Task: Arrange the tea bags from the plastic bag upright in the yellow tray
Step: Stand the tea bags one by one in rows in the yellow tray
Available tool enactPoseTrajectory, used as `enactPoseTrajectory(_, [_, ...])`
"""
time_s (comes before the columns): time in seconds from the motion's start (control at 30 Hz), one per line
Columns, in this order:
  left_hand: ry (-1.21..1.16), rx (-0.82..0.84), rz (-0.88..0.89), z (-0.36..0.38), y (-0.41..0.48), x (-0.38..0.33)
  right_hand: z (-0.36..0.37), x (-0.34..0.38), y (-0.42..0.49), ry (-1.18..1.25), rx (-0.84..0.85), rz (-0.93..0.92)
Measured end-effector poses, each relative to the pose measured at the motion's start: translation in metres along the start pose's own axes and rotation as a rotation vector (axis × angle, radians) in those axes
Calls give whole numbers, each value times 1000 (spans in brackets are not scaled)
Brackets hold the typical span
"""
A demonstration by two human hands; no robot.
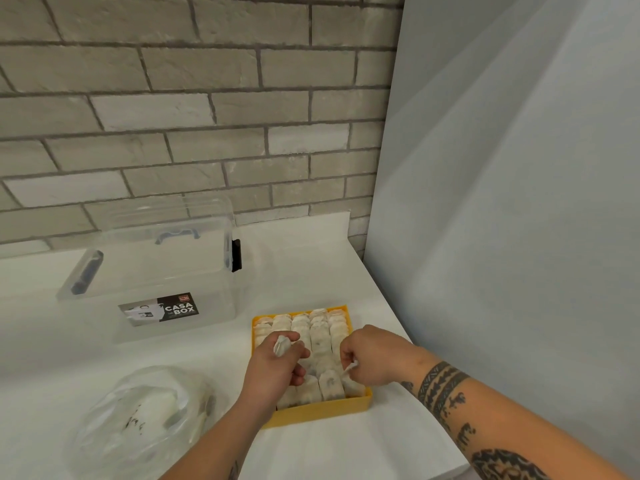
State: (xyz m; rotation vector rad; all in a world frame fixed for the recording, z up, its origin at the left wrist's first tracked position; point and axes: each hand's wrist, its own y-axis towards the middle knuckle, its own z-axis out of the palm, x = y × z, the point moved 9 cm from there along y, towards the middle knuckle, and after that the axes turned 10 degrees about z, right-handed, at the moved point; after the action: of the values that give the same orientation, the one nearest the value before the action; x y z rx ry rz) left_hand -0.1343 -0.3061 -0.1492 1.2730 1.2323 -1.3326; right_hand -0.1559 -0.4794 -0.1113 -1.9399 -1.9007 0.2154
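Note:
The yellow tray (325, 409) sits on the white counter, filled with rows of pale tea bags (320, 336) standing upright. My left hand (273, 370) hovers over the tray's left side and grips a crumpled tea bag (282, 345) between thumb and fingers. My right hand (372, 358) is over the tray's right side, fingers curled, pinching a small white tea bag piece (349, 368) near the front row. The clear plastic bag (138, 420) lies at the lower left with a few tea bags inside.
A clear lidded storage box (156, 271) labelled Casa Box stands behind and left of the tray. A brick wall runs along the back. A pale panel (502, 237) rises to the right, beyond the counter's right edge (398, 323).

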Motion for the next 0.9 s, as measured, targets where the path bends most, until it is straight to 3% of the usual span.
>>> enactPoseTrajectory(0.4, [-15, -1, -7, -1, -1, 4, 7, 19, 7, -327, -199, -82])
enactPoseTrajectory(0.63, [-39, -19, -19, -3, 1, 6, -1, 12, 15, -250, -257, -49])
enactPoseTrajectory(0.9, [-40, -26, -31, -4, 0, 6, 14, 15, 19, -386, -235, 5])
